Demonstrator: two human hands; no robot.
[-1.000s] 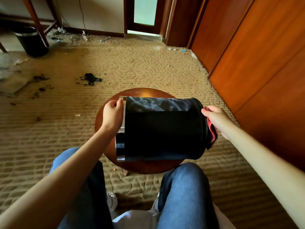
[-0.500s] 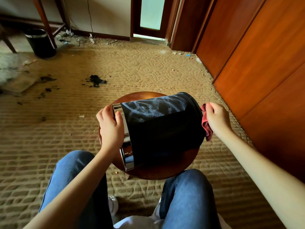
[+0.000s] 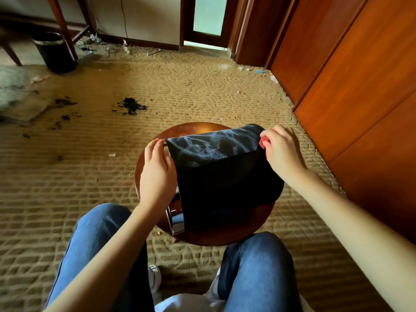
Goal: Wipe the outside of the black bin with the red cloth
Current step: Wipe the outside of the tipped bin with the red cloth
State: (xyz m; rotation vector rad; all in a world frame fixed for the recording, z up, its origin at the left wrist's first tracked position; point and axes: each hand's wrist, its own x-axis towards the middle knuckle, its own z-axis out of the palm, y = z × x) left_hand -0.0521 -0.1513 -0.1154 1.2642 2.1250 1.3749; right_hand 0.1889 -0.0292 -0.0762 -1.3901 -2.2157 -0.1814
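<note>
The black bin (image 3: 225,183) lies on its side on the round wooden stool (image 3: 225,238). Its long axis runs from the chrome rim (image 3: 176,219) at 8 o'clock to the base at 2 o'clock. The left hand (image 3: 157,174) rests against the rim end at 9 o'clock; its thumb is hidden, so I cannot tell whether it grips. The right hand (image 3: 281,152) clutches the red cloth (image 3: 262,143) at the base edge. It is nearer the dusty upper wall, so the wipe likely runs toward 8 o'clock.

— Where is the light coming from?
— Daylight is coming through the frosted door pane (image 3: 209,15), glaring off the worktop (image 3: 198,129) and graying the black bin (image 3: 225,176) on top.
— Edges?
— The wide lens is bending the wardrobe panels (image 3: 360,86); the far-left corner is sitting dim.
</note>
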